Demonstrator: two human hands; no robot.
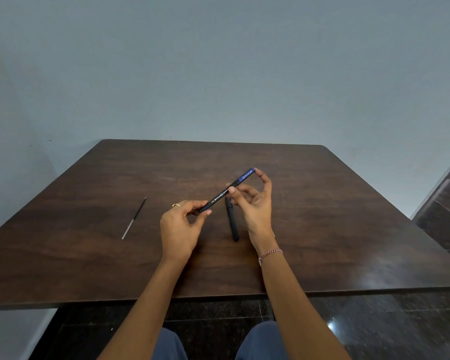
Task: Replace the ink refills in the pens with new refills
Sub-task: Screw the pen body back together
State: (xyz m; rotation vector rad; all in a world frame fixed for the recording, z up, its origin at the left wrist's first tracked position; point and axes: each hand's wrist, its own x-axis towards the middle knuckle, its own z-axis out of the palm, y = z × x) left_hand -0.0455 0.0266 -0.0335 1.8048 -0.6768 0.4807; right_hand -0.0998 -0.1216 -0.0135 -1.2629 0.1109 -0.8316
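Observation:
A black pen with a blue cap (pixel 222 193) is held slantwise above the dark wooden table (pixel 322 216). My left hand (pixel 179 227) pinches its lower black end between thumb and fingertips. My right hand (pixel 255 201) pinches the barrel near the middle, and its index finger touches the tip of the blue cap. A second black pen (pixel 233 224) lies on the table under my right hand, partly hidden by it. A thin refill (pixel 133 219), dark at the far end and silvery at the near end, lies on the table to the left.
The table's front edge (pixel 218 297) runs just above my knees. A grey wall stands behind the table. Dark polished floor shows on the right and below the table.

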